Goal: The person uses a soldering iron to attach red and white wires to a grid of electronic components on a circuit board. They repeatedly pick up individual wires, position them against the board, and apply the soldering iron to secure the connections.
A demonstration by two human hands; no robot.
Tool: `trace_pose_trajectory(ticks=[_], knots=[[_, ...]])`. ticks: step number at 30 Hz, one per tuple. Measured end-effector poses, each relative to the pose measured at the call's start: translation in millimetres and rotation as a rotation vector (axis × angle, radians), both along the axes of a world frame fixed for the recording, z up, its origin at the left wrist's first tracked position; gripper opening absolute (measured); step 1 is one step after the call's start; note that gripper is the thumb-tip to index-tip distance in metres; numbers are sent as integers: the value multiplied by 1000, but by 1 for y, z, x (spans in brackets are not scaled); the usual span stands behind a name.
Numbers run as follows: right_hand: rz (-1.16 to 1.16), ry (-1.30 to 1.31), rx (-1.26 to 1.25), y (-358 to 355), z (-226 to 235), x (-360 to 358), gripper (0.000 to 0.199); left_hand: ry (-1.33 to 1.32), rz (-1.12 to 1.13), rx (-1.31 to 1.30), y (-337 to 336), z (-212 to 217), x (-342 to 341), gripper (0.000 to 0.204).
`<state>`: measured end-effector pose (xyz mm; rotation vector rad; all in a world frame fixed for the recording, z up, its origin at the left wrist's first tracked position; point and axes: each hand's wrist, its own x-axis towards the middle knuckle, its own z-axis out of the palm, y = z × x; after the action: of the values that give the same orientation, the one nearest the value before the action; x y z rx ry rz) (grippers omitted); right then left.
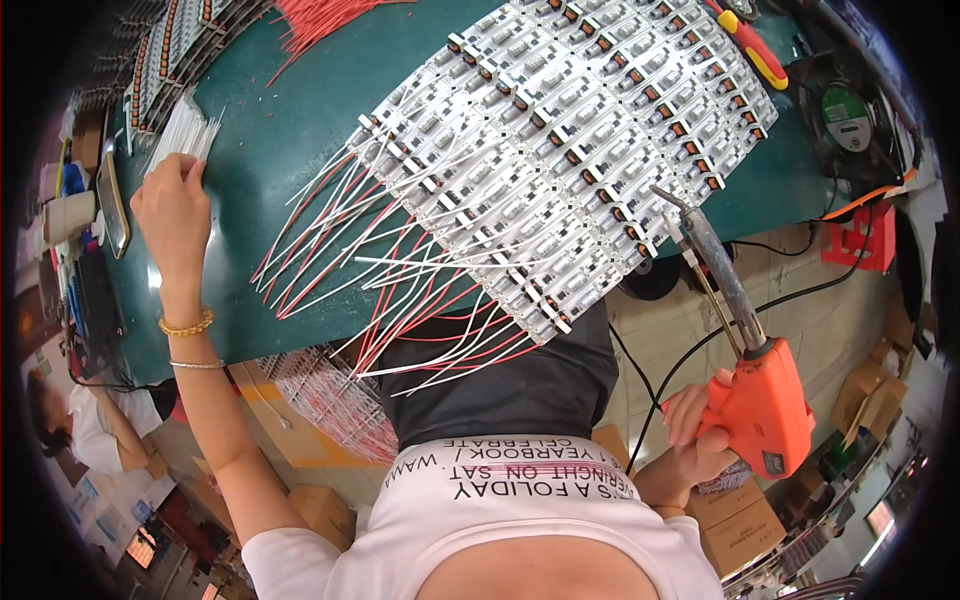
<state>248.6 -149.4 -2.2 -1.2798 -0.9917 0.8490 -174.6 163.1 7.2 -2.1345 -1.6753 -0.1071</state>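
My left hand (177, 225) is at the table's left side, fingers bent and pinched at the near end of a bundle of white wires (190, 130). The fingertips partly hide what they grip. My right hand (700, 430) is wrapped round the orange grip of a soldering gun (765, 410). Its metal tip points up and left, close to the right edge of a large panel of white circuit boards (560, 150). Many small parts sit in rows on the panel. Red and white wires (400, 270) stick out from its left edge, some hanging past the table edge.
Red wires (325, 20) and a stack of similar boards (170, 60) lie at the back left of the green table (255, 190). A phone (112, 205) rests at its left edge. A red-and-yellow tool handle (755, 50) and a black fan (848, 115) are far right.
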Motion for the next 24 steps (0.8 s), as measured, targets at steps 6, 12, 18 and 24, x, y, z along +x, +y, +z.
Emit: trace_pose_trajectory(ticks=[6,12,18,24], knots=[[-40,-17,-10,-5,0,-1,71,-87,-124,162,-12,5,5,8],[-56,22,-12,-5,0,-2,72,-318,-286,76,-29,24,47,5],[-68,29,-14,-12,1,-4,73,-825,-455,-328,-106,39,157,10],[22,-10,10,-24,-1,-1,74,-809,-562,-444,-136,22,220,17]])
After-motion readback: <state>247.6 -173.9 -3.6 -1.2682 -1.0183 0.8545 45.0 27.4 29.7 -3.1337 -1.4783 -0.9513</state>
